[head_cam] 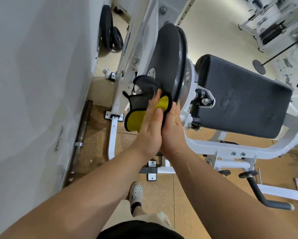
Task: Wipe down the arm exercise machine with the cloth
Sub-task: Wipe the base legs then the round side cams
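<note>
Both hands meet just below the dark weight plate point(169, 61) mounted on the white arm exercise machine point(231, 147). Left hand point(149, 128) grips the grey-and-yellow cloth point(144, 104), thumb pinning a yellow fold, and the cloth's upper part lies against the plate's lower face. Right hand point(173, 133) presses flat beside the left, fingers point(174, 107) touching the plate's lower rim and the cloth's edge; whether it grips the cloth cannot be told. Right of the plate sits the black arm pad point(245, 95); left of it, a grey wall point(37, 75).
</note>
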